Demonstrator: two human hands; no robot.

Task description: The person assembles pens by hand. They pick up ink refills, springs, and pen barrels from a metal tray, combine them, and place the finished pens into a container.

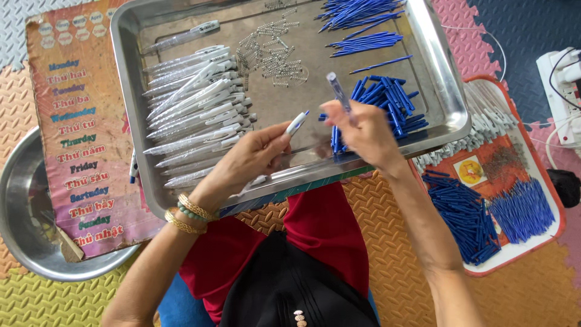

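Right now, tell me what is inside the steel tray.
The steel tray holds a row of white pens, small metal springs, blue refills and blue caps. The right hand covers some caps; the left hand hides the tray's near part.

In the rectangular steel tray (130, 72), clear white pen barrels (193, 115) lie at nine o'clock, small metal springs (272, 51) at twelve, short blue pen caps (393, 103) at three, thin blue refills (357, 15) at one.

Foam floor mat (532, 290) w/ red tray (548, 239), steel bowl (24, 236).

hands (308, 142) with pen parts (318, 112) over tray (130, 72)
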